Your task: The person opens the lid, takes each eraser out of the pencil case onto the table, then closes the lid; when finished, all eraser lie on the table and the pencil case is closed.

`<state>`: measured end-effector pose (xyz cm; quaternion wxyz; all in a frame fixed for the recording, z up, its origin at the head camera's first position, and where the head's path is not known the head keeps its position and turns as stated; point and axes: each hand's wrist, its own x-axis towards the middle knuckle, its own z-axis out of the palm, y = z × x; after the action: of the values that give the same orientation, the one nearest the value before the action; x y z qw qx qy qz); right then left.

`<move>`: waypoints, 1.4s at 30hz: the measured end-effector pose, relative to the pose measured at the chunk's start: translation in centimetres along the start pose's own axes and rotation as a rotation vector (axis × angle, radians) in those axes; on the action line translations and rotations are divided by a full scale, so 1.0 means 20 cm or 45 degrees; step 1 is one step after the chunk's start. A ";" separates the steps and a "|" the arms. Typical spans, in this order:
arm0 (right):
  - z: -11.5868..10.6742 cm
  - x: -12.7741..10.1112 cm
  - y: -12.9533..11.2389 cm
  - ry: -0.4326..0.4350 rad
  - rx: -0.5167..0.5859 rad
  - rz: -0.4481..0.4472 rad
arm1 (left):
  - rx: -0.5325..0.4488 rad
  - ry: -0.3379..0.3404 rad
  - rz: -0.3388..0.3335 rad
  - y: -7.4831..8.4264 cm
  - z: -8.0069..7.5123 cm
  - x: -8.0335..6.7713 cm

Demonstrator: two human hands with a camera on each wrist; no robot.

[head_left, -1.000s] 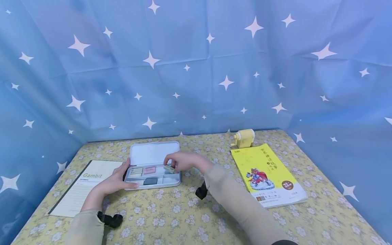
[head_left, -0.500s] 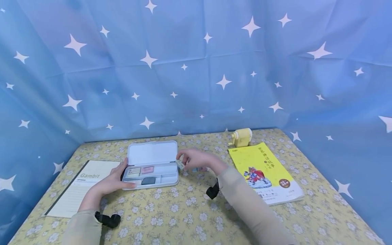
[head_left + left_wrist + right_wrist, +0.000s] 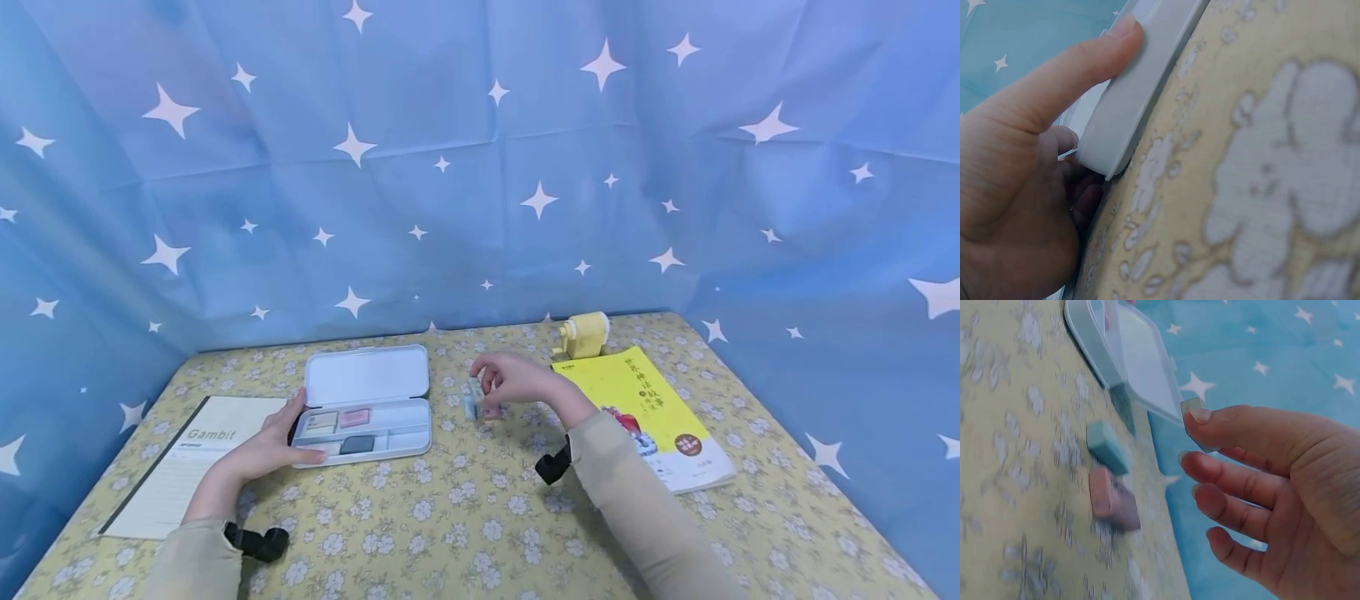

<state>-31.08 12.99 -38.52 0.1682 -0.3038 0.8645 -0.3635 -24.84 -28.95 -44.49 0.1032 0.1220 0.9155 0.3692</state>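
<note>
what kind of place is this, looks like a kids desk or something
Probably a study desk set up for recording: a flowered tablecloth, a starry blue cloth backdrop, and school things on it, namely an open pencil case, a notebook and a yellow book.

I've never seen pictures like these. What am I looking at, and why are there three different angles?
No machine here: a person works with bare hands, wearing three cameras. The wide view comes from the head; the close-ups come from each wrist. The left hand holds the edge of an open white case with small erasers inside. The right hand pinches a small pale eraser above a teal eraser and a pink eraser lying on the flowered tablecloth. A notebook, yellow book and yellow sharpener lie around.
</note>
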 end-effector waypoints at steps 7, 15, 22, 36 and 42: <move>-0.04 -0.06 0.07 0.104 -0.087 0.035 | -0.011 0.009 -0.006 0.00 0.00 -0.01; -0.06 -0.12 0.15 0.161 -0.055 0.061 | -0.014 0.012 0.006 0.00 0.00 -0.02; -0.06 -0.14 0.19 0.187 -0.052 0.097 | -0.011 0.022 0.000 -0.01 0.00 -0.01; -0.03 -0.14 0.24 0.176 -0.076 0.155 | -0.005 0.009 0.007 0.01 0.00 -0.01; -0.02 -0.15 0.26 0.172 -0.091 0.186 | 0.007 0.007 0.013 0.01 0.00 0.00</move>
<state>-31.09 17.99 -41.87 0.1246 -0.2206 0.9060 -0.3390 -24.83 -28.92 -44.39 0.0984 0.1261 0.9162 0.3674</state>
